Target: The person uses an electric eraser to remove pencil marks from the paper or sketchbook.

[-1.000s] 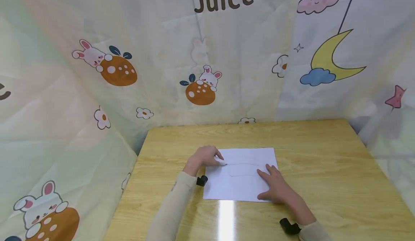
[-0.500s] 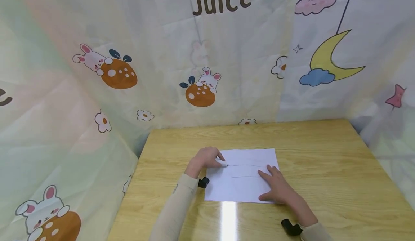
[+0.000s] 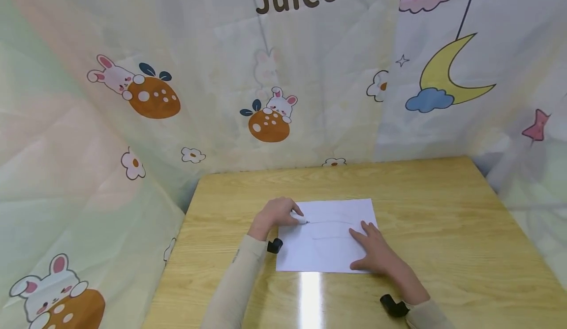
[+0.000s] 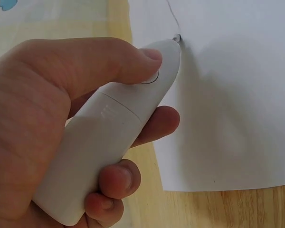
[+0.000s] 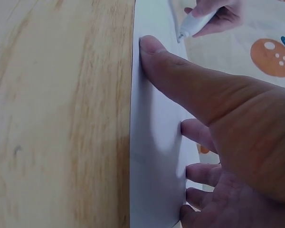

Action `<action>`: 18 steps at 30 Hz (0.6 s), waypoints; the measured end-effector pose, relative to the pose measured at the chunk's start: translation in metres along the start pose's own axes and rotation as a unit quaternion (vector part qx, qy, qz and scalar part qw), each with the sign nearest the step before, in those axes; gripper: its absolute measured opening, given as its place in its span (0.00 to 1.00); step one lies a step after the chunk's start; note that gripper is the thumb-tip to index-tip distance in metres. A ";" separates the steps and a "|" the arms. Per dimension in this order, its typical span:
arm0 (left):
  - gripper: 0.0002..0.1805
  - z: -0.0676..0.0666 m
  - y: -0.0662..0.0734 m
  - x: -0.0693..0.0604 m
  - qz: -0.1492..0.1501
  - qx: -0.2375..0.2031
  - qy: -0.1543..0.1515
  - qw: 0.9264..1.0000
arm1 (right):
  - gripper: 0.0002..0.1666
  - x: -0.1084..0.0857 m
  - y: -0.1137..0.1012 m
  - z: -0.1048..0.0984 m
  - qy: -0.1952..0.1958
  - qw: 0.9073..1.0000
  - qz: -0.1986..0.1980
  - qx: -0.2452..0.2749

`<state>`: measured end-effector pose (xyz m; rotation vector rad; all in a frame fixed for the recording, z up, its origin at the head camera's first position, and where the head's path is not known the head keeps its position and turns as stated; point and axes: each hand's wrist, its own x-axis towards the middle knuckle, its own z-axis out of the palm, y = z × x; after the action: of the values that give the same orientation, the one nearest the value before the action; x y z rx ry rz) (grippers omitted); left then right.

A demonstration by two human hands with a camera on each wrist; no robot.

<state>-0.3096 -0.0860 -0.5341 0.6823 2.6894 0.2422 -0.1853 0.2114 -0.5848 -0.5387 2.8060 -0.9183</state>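
White pen-shaped tool (image 4: 104, 128) has its metal tip (image 4: 176, 38) over the left part of the paper (image 3: 305, 257), at the left end of the far line (image 3: 332, 222); how hard it presses, I cannot tell. The left hand (image 3: 278, 212) grips the tool, fingers curled round its body, thumb on the button (image 4: 152, 78). The right hand (image 3: 378, 251) is spread with straight fingers on the right side of the paper, gripping nothing. A second line (image 3: 330, 237) crosses the paper's middle. What could go wrong, I judge, is the paper twisting on the table (image 3: 425, 206): only its right side is steadied, so a sideways pull at the tip could drag the loose left edge and skew the line
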 end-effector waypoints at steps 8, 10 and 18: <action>0.10 -0.005 0.001 -0.003 -0.004 0.030 -0.004 1.000 | 0.54 0.007 -0.001 0.006 0.002 1.000 -0.010 -0.002; 0.10 -0.004 0.000 -0.003 -0.012 0.034 -0.003 0.999 | 0.54 0.007 -0.002 0.007 -0.007 1.000 -0.007 0.001; 0.10 0.000 0.008 -0.001 0.009 0.031 -0.004 0.999 | 0.54 0.003 0.001 0.005 -0.012 1.000 0.006 -0.010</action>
<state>-0.3052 -0.0793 -0.5322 0.7255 2.6931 0.1619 -0.1872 0.2082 -0.5892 -0.5321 2.7967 -0.8774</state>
